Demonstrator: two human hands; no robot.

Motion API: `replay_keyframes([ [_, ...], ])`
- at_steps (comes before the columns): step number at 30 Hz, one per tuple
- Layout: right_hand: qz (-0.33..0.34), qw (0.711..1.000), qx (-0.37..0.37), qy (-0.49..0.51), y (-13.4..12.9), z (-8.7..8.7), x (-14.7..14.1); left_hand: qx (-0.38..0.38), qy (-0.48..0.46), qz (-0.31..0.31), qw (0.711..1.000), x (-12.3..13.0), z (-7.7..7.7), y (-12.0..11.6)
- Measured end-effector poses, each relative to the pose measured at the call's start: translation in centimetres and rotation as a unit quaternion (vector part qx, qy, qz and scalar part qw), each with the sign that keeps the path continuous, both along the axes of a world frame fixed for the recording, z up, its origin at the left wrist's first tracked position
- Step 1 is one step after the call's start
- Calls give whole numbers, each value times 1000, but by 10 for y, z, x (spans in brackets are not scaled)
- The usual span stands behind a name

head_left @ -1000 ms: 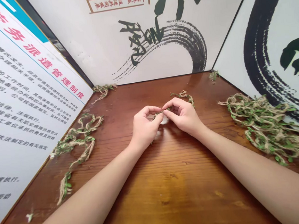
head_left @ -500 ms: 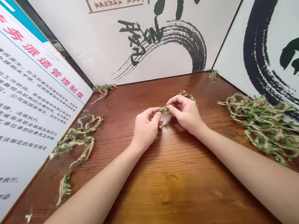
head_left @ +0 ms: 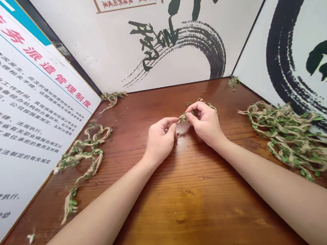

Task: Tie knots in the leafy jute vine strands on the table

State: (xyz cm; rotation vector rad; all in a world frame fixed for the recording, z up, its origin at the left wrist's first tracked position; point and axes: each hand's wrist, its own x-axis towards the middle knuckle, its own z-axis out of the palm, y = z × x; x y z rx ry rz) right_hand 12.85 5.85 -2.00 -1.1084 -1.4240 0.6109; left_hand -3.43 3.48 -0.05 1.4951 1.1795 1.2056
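Note:
Between my two hands runs a short stretch of twine garland (head_left: 182, 117), tan jute cord with small green leaves. My left hand (head_left: 161, 138) pinches one end of it between thumb and fingers. A little to the right, my right hand (head_left: 205, 122) grips the same garland with thumb and forefinger close together. Part of the garland shows behind the right hand, lying toward the back of the table; the hand hides the piece in between.
A large tangled heap of leafy twine (head_left: 291, 138) lies on the right. Looser strands (head_left: 90, 150) lie on the left of the wooden table (head_left: 185, 212). Smaller bits (head_left: 114, 99) sit in the back corners. Printed panels (head_left: 94, 52) wall the table's back and sides.
My right hand has slid slightly to the right along the garland, so more of it shows between my hands. My left hand stays almost in place.

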Motion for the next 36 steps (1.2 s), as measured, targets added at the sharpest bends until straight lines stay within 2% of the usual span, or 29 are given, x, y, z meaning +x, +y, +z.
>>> replay_keyframes([
  [9,-39,999,-3,6,-3,3,0,-7,1,-4,1000,3,4,-2],
  [13,-39,999,-3,6,-1,2,1,7,44,3,999,3,2,-2],
  [17,7,998,-54,39,2,1,1,26,108,15,994,1,1,-3],
  [19,29,994,-81,68,0,2,1,11,107,15,994,0,1,-3],
  [22,68,991,-72,87,-6,6,0,-27,73,26,997,-1,1,-1],
  [25,142,986,-61,61,-12,8,-2,-38,55,24,997,0,1,-1],
  [28,200,978,-60,-7,-13,7,-3,-30,44,5,999,0,1,0],
  [30,197,979,-44,-41,-11,5,-5,-22,39,1,999,-1,0,0],
  [36,125,990,-1,-62,-6,2,-5,-17,46,11,999,-1,0,1],
])
